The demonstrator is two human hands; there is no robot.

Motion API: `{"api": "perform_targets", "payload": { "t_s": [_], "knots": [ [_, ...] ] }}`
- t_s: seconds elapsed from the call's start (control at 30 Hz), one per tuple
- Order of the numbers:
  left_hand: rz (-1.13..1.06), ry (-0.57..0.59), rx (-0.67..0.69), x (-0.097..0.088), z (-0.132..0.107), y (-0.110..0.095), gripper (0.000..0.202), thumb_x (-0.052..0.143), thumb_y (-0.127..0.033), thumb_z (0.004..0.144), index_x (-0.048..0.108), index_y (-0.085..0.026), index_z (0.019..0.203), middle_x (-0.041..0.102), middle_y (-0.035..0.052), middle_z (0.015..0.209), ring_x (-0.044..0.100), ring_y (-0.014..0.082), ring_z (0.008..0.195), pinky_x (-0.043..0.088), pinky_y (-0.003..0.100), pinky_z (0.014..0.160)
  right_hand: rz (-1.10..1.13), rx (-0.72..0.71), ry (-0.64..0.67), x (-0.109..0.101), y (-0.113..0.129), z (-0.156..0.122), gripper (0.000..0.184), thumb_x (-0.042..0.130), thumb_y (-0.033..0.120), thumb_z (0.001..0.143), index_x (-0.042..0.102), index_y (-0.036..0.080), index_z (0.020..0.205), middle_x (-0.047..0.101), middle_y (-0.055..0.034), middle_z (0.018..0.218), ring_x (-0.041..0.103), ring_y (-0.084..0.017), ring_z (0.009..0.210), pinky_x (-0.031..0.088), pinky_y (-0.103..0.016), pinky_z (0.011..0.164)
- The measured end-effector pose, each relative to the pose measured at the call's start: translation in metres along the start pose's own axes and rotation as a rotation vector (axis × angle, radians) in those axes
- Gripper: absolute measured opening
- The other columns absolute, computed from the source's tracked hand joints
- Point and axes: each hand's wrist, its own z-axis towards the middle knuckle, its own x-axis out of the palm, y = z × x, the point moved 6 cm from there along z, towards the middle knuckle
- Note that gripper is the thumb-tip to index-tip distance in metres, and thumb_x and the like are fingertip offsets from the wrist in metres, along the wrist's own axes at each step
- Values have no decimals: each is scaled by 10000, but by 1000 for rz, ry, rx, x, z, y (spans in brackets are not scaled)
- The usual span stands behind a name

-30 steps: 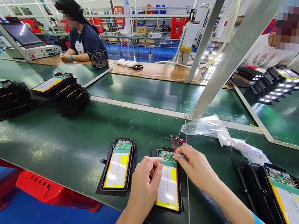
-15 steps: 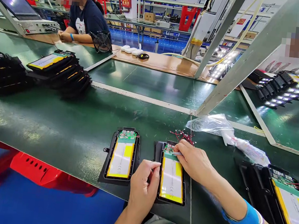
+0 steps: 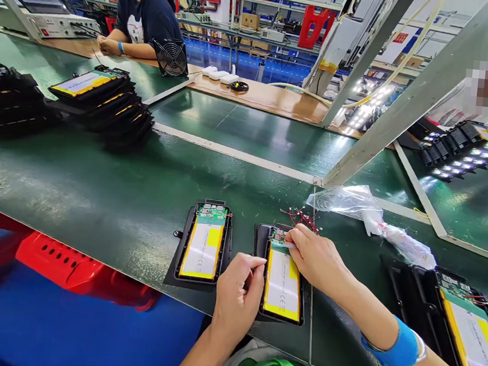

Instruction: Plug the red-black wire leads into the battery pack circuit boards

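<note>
Two black trays with yellow-edged battery packs lie on the green belt in front of me. My left hand is curled against the left edge of the nearer right-hand pack, thumb and fingers closed on its rim. My right hand pinches a small thin piece at the green circuit board at that pack's top end. A bundle of red wires lies just beyond my right fingers. The second pack sits untouched to the left. A blue band wraps my right wrist.
Stacks of black trays with packs stand at the far left and at the right. A clear plastic bag lies behind the wires. A slanted metal post rises from the belt divider. A seated person and a small fan are across.
The view has tilted and shifted, so the packs sit a little higher in frame. Both hands stay on the right-hand pack with only small finger movements.
</note>
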Motion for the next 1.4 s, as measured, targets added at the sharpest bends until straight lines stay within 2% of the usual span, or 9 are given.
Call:
{"api": "perform_targets", "payload": {
  "t_s": [0.23,0.33,0.43,0.5,0.6,0.77,0.87,0.97,1.4],
  "knots": [
    [30,-1,-15,2,2,-2,168,452,-227,897,605,-206,964,593,-6,826,524,102,667,423,224,627,83,-44,-53,1,-3,-2,148,428,105,872,554,183,880,590,-34,909,588,-166,784,372,-270,638],
    [99,4,-32,5,18,-10,267,440,-236,902,532,-213,1152,607,25,998,515,101,662,445,245,645,213,-69,-116,1,-8,-2,163,430,95,861,559,192,843,589,-21,889,578,-154,782,387,-261,665],
    [254,57,95,12,42,-27,453,444,-180,884,402,-232,1332,523,67,1288,544,153,919,447,310,812,405,-76,-200,3,-15,-3,151,453,134,867,570,200,798,590,-12,853,571,-151,786,408,-263,704],
    [369,119,178,19,55,-35,474,453,-127,861,448,-282,1309,508,20,1345,472,195,1123,387,366,920,501,-77,-231,5,-20,-3,133,481,160,859,584,202,786,593,-9,833,570,-154,786,416,-270,711],
    [459,205,198,27,64,-35,389,510,-136,844,565,-352,1163,603,-61,1238,465,190,1138,329,409,932,575,-65,-238,6,-25,-7,111,500,178,852,604,209,829,602,-8,846,575,-160,810,424,-281,733],
    [558,238,168,33,65,-28,150,571,-268,851,639,-330,970,678,-68,1014,520,183,1019,283,426,860,499,45,-194,1,-27,-25,184,438,327,925,504,220,1060,613,-34,987,589,-189,882,429,-310,737],
    [605,250,179,36,67,-28,118,556,-262,860,650,-314,908,672,-61,979,510,182,1000,265,420,852,325,98,-150,2,-24,-32,225,293,284,973,503,201,971,606,-47,911,591,-194,786,418,-314,680],
    [650,252,178,39,71,-29,98,565,-255,847,653,-297,857,659,-52,959,495,189,1004,254,417,849,230,82,-121,5,-19,-31,221,307,235,969,523,192,943,612,-51,901,594,-199,779,411,-307,668],
    [687,282,128,43,79,-33,113,551,-195,799,631,-264,759,631,-42,907,484,178,955,243,398,798,295,5,-172,11,-14,-19,192,380,158,944,555,174,868,591,-45,864,572,-167,754,419,-266,645]
  ]
}}
